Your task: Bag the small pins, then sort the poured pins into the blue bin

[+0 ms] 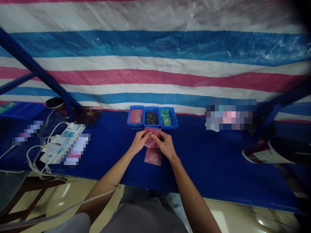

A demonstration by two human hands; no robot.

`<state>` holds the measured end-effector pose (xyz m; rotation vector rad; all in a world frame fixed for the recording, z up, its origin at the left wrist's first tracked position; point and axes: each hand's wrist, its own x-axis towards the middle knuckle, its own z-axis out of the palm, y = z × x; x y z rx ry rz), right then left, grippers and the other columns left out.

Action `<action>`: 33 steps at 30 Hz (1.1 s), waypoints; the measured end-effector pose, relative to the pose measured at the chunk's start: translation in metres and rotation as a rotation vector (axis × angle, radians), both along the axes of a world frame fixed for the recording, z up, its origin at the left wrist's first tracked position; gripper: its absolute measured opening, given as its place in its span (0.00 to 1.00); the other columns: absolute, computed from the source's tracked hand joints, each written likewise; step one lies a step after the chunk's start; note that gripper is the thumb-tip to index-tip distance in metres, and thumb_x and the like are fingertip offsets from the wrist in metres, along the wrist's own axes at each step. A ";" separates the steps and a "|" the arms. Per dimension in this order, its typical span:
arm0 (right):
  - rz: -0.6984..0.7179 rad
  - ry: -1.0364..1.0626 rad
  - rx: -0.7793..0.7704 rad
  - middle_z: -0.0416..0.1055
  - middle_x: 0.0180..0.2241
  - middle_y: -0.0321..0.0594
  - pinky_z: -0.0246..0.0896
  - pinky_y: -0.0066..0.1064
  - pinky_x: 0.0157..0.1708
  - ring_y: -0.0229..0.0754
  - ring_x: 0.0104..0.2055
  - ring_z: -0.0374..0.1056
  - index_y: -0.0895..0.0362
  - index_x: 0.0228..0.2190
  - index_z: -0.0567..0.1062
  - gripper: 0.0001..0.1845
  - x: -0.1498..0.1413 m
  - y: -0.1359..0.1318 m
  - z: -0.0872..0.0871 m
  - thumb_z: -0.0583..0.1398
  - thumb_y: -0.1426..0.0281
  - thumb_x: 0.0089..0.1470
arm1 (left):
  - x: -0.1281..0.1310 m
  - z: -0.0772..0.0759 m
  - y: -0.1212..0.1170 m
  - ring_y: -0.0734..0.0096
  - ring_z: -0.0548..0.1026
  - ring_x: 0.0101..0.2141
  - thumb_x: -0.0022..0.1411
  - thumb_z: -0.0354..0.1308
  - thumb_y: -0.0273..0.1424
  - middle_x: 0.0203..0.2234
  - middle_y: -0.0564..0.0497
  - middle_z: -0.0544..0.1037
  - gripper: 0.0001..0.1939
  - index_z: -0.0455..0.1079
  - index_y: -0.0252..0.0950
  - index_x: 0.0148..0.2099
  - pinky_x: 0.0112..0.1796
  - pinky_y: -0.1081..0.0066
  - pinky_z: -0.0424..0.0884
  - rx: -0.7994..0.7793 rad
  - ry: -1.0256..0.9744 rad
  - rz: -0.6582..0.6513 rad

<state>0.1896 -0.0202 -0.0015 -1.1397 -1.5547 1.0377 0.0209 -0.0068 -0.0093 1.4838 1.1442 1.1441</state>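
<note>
A small pink zip bag (150,141) is pinched between my two hands, just in front of the bins. My left hand (140,141) grips its left side and my right hand (165,142) its right side, thumbs on top. Below it, a second pink bag (153,156) lies flat on the blue table. Three blue bins stand in a row beyond my hands: the left bin (135,126) holds pink bags, the middle bin (152,126) dark screws or nails, the right bin (174,120) green bags. Whether the held bag contains anything, I cannot tell.
On the left lie a white power strip (62,142) and tangled white cables (32,157). A dark red tub (262,152) is at the right. A blue frame post (46,76) rises at the left; a striped sheet (155,77) hangs behind the table (199,165).
</note>
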 end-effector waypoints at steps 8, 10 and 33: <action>-0.032 0.015 0.038 0.73 0.28 0.37 0.59 0.31 0.32 0.42 0.29 0.63 0.58 0.32 0.80 0.18 -0.002 -0.003 0.004 0.61 0.55 0.59 | 0.003 0.006 -0.004 0.65 0.74 0.32 0.62 0.60 0.45 0.32 0.48 0.81 0.21 0.79 0.30 0.41 0.36 0.71 0.68 -0.077 -0.127 -0.024; -0.048 0.022 0.054 0.72 0.26 0.36 0.58 0.30 0.30 0.41 0.28 0.63 0.58 0.29 0.79 0.19 -0.002 -0.004 0.006 0.61 0.56 0.59 | 0.003 0.006 -0.005 0.65 0.75 0.33 0.61 0.61 0.45 0.32 0.48 0.81 0.21 0.78 0.30 0.42 0.36 0.71 0.68 -0.074 -0.146 -0.010; 0.017 0.162 -0.050 0.63 0.22 0.34 0.51 0.27 0.26 0.37 0.25 0.55 0.59 0.25 0.73 0.20 -0.001 -0.001 0.000 0.60 0.55 0.58 | -0.001 0.004 -0.002 0.71 0.68 0.25 0.61 0.61 0.46 0.23 0.52 0.74 0.20 0.76 0.31 0.32 0.29 0.73 0.62 -0.076 -0.124 -0.027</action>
